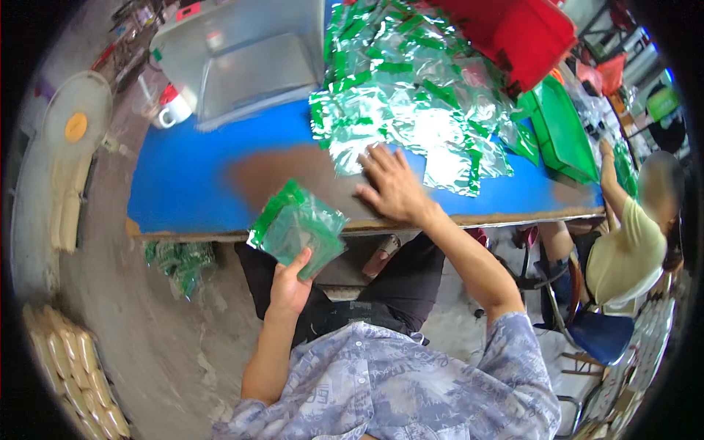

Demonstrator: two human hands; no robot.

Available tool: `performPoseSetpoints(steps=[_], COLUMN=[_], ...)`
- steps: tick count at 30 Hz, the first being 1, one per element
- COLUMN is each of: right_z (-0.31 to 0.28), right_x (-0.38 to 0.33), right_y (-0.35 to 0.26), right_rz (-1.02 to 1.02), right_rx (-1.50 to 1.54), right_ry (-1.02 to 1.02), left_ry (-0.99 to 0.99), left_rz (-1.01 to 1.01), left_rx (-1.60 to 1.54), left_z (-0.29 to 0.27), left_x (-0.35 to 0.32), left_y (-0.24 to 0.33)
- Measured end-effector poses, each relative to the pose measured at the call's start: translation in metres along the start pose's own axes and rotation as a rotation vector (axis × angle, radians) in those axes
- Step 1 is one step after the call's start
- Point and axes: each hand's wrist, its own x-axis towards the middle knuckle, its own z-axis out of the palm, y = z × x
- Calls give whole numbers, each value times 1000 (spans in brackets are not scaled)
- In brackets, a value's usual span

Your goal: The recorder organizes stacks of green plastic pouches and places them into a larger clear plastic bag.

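Blue table (pixel 191 176) with a worn brown patch; clear bags (pixel 297 227) with green strips; red bin (pixel 521 29); green tray (pixel 565 132); grey-blue patterned shirt (pixel 411 389)

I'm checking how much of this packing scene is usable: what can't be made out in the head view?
- Stack of green-edged clear bags in the left hand: count unreadable, since they overlap.
- Pile of bags under the right hand's fingertips: which bag is touched is unclear.
- Clear plastic bin: top cut off by the frame edge.
- Red crate: inside hidden by its tilt.
- Seated co-worker's hands: too small.
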Motion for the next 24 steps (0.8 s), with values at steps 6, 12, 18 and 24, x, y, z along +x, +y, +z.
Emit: performPoseSetpoints(steps=[6,12,18,24], right_z=[-37,14,-22,-38], right_x=[-20,-16,-61,-34], right_y=[-27,49,-63,-16], right_rz=[29,360,3,536], right_rx=[478,-229,242,105], right_ry=[-226,48,-91,239], left_ry=[-29,-47,-74,-57], left_rz=[-40,-61,-74,-70], left_rx=[139,79,41,31], left_z=[7,4,-1,16], left_x=[-1,0,-4,-5], left_y=[-6,-4,-14,-9])
